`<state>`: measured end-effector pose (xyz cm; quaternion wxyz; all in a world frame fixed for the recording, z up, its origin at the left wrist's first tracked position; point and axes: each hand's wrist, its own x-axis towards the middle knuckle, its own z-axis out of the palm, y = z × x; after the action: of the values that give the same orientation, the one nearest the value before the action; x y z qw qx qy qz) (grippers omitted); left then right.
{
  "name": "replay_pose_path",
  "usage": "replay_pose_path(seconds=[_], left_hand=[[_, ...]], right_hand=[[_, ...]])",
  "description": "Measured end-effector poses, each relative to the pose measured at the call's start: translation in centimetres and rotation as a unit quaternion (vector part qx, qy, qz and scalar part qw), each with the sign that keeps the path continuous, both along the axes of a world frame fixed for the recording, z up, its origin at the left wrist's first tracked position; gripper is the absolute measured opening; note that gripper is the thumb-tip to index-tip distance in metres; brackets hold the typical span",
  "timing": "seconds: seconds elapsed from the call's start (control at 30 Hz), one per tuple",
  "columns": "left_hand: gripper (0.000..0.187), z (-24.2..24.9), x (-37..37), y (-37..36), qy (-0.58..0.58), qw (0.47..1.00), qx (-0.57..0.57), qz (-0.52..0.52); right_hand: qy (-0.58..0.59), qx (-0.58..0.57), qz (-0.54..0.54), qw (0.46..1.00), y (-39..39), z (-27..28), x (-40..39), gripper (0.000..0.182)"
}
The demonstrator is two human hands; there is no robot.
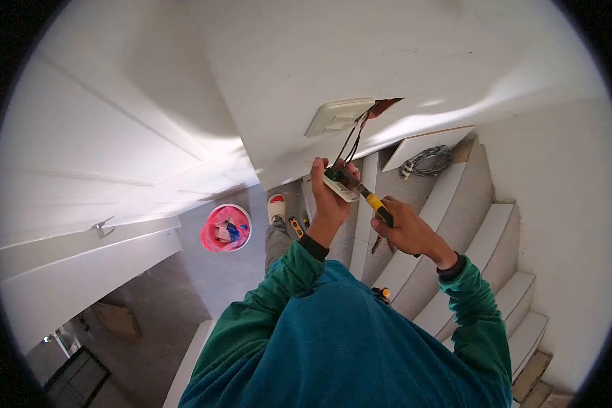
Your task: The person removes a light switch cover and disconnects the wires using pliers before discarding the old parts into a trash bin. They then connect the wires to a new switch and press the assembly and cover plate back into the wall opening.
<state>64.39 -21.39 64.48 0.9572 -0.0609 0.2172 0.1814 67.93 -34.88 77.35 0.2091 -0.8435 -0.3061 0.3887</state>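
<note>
Two bare hands, one head view. Left hand (328, 205) is closed round a pale wall fitting (347, 193), thumb and fingers at its sides, green part facing up. Right hand (413, 228), just right of it, is clamped on the black end of a yellow-and-black tool (374, 201); the tool's other end points at the fitting, tip contact unclear. Below the right hand's fingers, a plier-like tool (382, 245), grip on it can't be told.

Dark wires (350, 145) run from the fitting to a wall opening (387, 107) above the left hand, beside a pale wall plate (338, 116). Coiled cable (428, 162) lies beyond the right hand; bucket (249, 230) well left of the left hand.

Handling, judged: fitting looks light, stiff, probably smooth plastic; shell could crack if squeezed. Best held by its edges, clear of the green part. Wires likely springy, may tug it; tool rigid, best gripped by the handle.
</note>
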Motion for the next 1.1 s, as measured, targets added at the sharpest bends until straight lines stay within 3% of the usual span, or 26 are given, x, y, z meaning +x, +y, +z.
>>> replay_pose_path(seconds=[0.17, 0.27, 0.47, 0.53, 0.63, 0.83, 0.93, 1.1], left_hand=[[0.032, 1.0, -0.2, 0.1, 0.037, 0.998, 0.045, -0.009], [0.031, -0.7, 0.3, 0.1, 0.021, 0.997, 0.068, -0.04], [0.032, -0.4, -0.3, 0.9, 0.055, 0.996, 0.049, -0.044], [0.035, -0.8, -0.4, 1.2, 0.036, 0.998, 0.042, -0.039], [0.039, -0.6, -0.1, 1.4, 0.054, 0.997, 0.045, -0.026], [0.05, 0.2, -0.1, 1.2, 0.055, 0.996, 0.057, -0.035], [0.058, -0.3, 0.0, 1.0, 0.036, 0.998, 0.041, -0.043], [0.066, 0.1, -0.2, 1.3, 0.058, 0.993, 0.086, -0.052]], right_hand=[[0.003, -0.022, 0.008, 1.0, 0.4, 0.4, -0.5, 0.03], [-0.056, -0.045, 0.038, 0.997, 0.4, 0.5, -0.7, 0.031], [-0.064, -0.081, 0.104, 0.989, 0.4, 1.2, 0.8, 0.03], [-0.043, -0.015, 0.059, 0.997, -0.3, 1.2, 1.1, 0.03], [-0.057, -0.007, 0.019, 0.998, -1.1, 1.7, 1.2, 0.031], [-0.113, 0.007, 0.064, 0.992, -2.4, -0.8, 2.3, 0.023], [-0.086, -0.007, 0.079, 0.993, -1.8, -0.7, 2.4, 0.032], [-0.07, -0.015, 0.058, 0.996, -0.9, -0.6, 2.0, 0.03]])
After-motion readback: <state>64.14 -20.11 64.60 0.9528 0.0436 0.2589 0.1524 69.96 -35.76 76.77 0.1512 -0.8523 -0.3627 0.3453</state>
